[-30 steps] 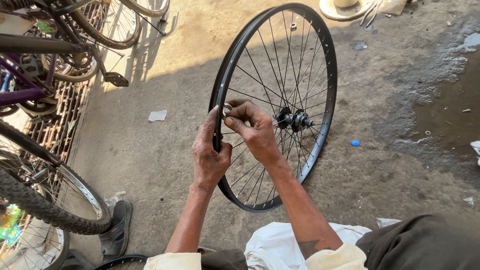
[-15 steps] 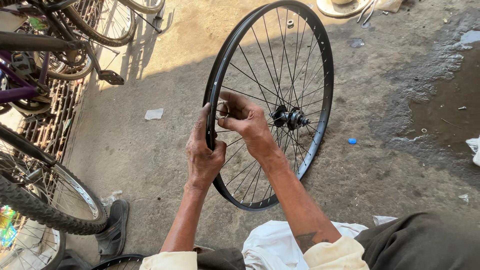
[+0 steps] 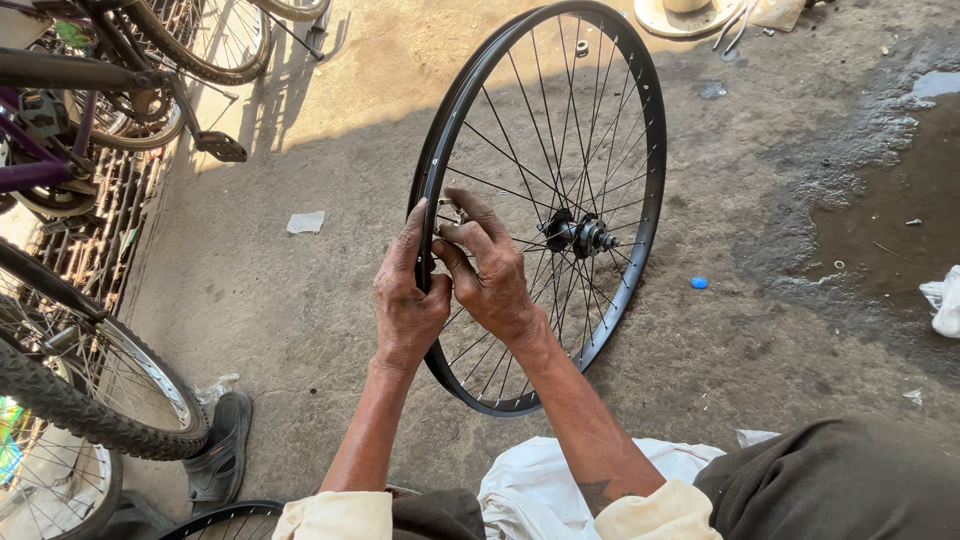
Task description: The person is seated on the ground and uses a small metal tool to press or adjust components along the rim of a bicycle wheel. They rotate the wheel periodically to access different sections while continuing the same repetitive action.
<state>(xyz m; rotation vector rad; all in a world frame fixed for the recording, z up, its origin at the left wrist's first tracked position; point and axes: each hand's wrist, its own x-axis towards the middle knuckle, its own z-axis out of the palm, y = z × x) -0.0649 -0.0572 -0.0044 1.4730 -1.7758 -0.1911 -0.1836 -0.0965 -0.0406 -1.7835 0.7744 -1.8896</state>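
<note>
Standing upright on the concrete floor (image 3: 300, 300), directly ahead of both hands: a bare black wheel (image 3: 545, 205), no tyre fitted, turned partly edge-on so the near rim lies just in front of the person. Left hand (image 3: 408, 300) wrapped around that near rim, thumb up along its outer edge, fingers curled through to the inside. Right hand (image 3: 490, 272) just beside it, touching it, reaching in among the spokes, fingertips pinched narrow on a small metal piece (image 3: 447, 213) close to the rim; too small to tell what kind. Both hands equally near the rim, the right slightly further in toward the hub (image 3: 580, 236), which sits to the right of the hands and apart from them. Rim glossy black, double-walled; spokes thin, dark, crossing in a laced pattern; hub silvery with an axle end jutting out. Far to the left of the hands, other bicycles (image 3: 90, 120) with knobbly tyres.
</note>
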